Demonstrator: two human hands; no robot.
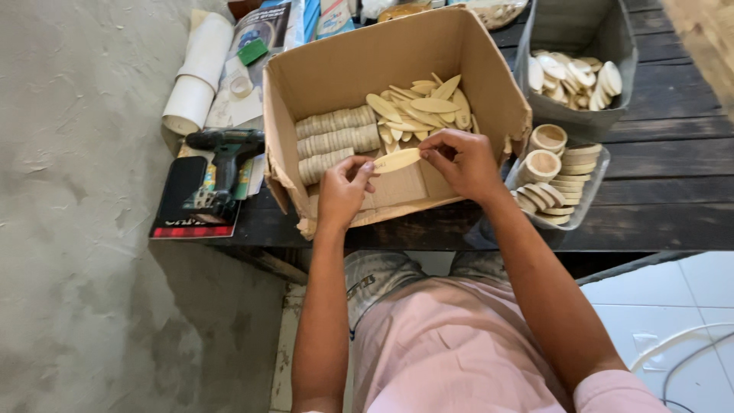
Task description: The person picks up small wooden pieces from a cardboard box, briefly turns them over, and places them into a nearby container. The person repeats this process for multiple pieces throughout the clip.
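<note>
We hold one flat, pale wooden oval piece between our two hands, just above the open cardboard box. Our left hand pinches its left tip with thumb and fingers closed on it; our right hand pinches the right tip the same way. The piece lies level, spanning the gap between the two grips, over the bare front part of the box floor.

Inside the box we count three rows of the same pieces stacked on edge, laid one behind another along the left side. Behind our hands lies one loose heap of flat ovals; we cannot count its pieces exactly, since they overlap.

To the right, a clear plastic tray holds two short round wooden cups and stacks of flat discs. Behind it, a grey bin holds a pile of pale oval pieces, too jumbled to count.

To the left of the box, one dark green cordless drill lies on printed papers on the dark wooden table, and two white rolls lie beyond it at the table's edge.
</note>
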